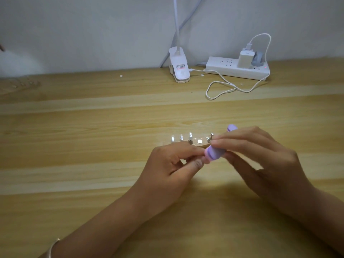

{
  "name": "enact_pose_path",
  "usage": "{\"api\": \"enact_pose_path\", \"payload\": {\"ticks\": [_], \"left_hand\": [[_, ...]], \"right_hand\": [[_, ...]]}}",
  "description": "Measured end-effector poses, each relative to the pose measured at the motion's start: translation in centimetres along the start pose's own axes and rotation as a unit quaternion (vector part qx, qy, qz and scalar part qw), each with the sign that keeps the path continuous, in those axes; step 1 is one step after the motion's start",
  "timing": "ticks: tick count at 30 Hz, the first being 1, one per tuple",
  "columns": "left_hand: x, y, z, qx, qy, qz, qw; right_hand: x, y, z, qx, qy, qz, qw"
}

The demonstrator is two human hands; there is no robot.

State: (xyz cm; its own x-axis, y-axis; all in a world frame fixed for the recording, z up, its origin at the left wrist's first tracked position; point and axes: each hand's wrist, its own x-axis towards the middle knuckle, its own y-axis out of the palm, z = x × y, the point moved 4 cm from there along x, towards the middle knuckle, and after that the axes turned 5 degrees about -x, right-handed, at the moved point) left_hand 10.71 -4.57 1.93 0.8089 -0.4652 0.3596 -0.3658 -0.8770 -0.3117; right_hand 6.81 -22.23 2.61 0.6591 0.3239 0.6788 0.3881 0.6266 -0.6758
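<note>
A small purple pen-shaped device [216, 152] is held just above the wooden table [93, 127], tilted up to the right. My right hand [260, 161] grips its body, and its far purple end [231, 127] sticks out behind my fingers. My left hand [173, 164] pinches the pink ring-shaped end [207, 153] of the device between thumb and fingers. Just behind my hands lies a clear plastic strip [193, 141] holding several small metal bits in a row.
A white clip-on lamp [178, 67] stands at the table's back edge by the wall. To its right lies a white power strip [236, 68] with a charger plugged in, and its white cable [221, 88] loops across the table. A clear object [18, 84] sits at the far left.
</note>
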Motion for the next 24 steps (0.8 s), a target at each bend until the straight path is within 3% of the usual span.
{"api": "enact_pose_path", "payload": {"ticks": [6,10,24], "left_hand": [[-0.1,0.0,-0.2,-0.004,0.012,0.017,1.0],[-0.2,0.2,0.0,-0.03,-0.017,0.008,0.999],[-0.2,0.1,0.6,-0.071,-0.039,0.016,0.997]], "right_hand": [[-0.3,0.7,1.0,0.002,-0.033,-0.002,0.999],[0.3,-0.4,-0.6,-0.011,0.003,-0.004,1.0],[0.0,-0.2,0.1,0.003,0.0,-0.01,1.0]]}}
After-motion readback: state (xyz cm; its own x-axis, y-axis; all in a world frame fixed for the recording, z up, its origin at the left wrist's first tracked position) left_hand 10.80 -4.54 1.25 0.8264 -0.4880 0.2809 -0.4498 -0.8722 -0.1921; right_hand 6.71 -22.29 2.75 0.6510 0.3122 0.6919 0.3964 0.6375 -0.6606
